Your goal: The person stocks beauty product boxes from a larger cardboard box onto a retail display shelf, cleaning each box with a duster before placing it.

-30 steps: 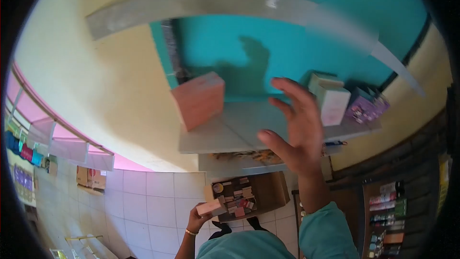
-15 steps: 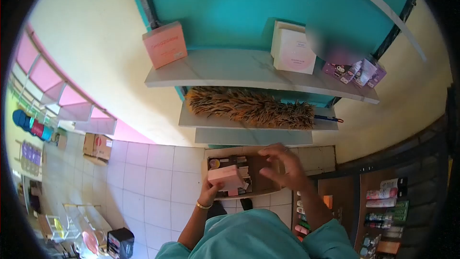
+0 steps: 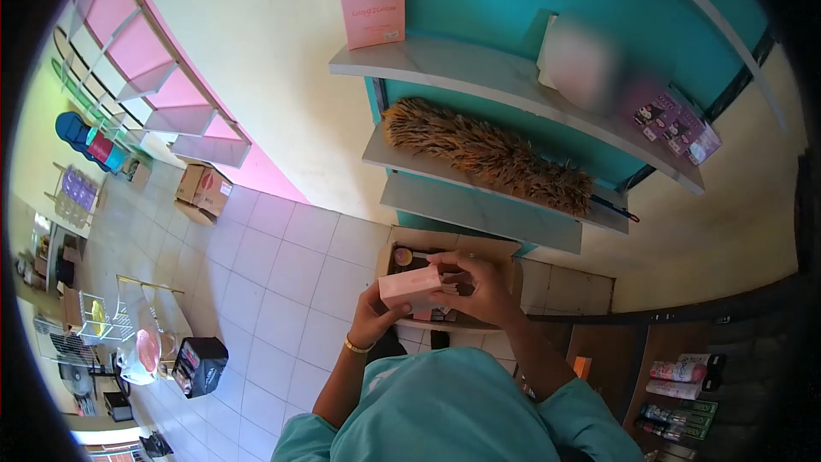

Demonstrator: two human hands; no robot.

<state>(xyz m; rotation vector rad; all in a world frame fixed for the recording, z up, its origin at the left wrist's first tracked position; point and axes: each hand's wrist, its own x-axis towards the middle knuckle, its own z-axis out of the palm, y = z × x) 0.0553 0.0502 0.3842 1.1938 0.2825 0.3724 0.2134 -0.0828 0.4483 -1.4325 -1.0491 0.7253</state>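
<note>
A small pink box [image 3: 409,288] is held in front of my body, above an open cardboard box [image 3: 505,249] on the floor. My left hand [image 3: 373,316] grips its left side, with a bracelet at the wrist. At its right end, my right hand [image 3: 479,289] has bent fingers around the edge and what looks like a smaller item there, too small to name. Packages lie inside the cardboard box, partly hidden by my hands, among them a round lid [image 3: 403,257].
Wall shelves [image 3: 462,64] ahead bear a larger pink box [image 3: 374,17], a purple box [image 3: 676,124] and a feather duster [image 3: 487,154]. Another carton [image 3: 203,192] and a black container [image 3: 200,366] stand left. Bottles [image 3: 680,370] fill a rack at right.
My right hand has come left and down onto the pink box, which my left hand still holds. The view has turned, so the shelves appear further right and tilted.
</note>
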